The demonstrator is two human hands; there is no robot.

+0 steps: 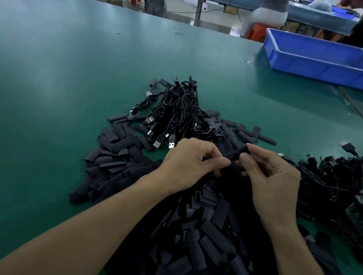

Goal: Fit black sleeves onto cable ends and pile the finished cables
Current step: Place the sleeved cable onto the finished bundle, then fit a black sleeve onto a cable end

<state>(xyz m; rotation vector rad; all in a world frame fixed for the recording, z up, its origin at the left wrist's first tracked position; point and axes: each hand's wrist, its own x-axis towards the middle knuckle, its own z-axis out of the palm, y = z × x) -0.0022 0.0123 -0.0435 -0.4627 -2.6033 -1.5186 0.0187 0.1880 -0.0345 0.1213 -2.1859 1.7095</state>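
Black sleeve (236, 155), held at frame centre between both hands, just above the heap of loose sleeves (196, 243) that fills the lower middle of the frame. The right hand (272, 179) pinches the black sleeve between thumb and curled fingers. The left hand (192, 159), fingers also curled, pinches at its lower-left end. Whether a cable plug is already inside the sleeve cannot be told, since the fingers cover that end.

A central cable pile (179, 109) lies just beyond the hands, with several bare metal plugs showing along its near edge. A second cable pile (343, 179) lies at the right edge of the frame. Which pile holds finished work is not clear. A blue tray (326, 43) stands at upper right on the green table (46, 73), well apart from the hands.

Likely step: feeding a cable end into the sleeve.

Risks, as judged:
- The flat sleeve may stay collapsed, so that the plug catches on its mouth and buckles it.
- A slack pinch may let the sleeve drop into the heap beneath, where it would be lost among identical pieces.
- A trailing cable may snag the tangled pile and drag others along.
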